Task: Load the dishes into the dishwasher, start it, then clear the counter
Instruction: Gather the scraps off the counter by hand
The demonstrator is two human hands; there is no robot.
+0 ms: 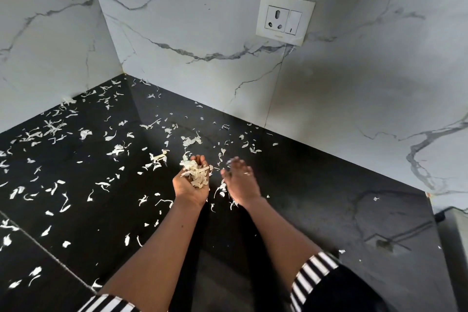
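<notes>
White peel scraps (83, 134) lie scattered over the black counter (316, 197), thickest on its left half and in the back corner. My left hand (188, 187) is turned palm up above the counter and its curled fingers cup a pile of gathered scraps (196, 172). Just to its right my right hand (240, 180), with a ring on one finger, is palm down with straight fingers, blurred, touching the counter among a few scraps. No dishes or dishwasher are in view.
Marble-look walls meet in a corner behind the counter, with a white socket and switch plate (283, 19) on the back wall. The counter's right end (430, 210) stops at a grey surface. A seam crosses the counter at front left.
</notes>
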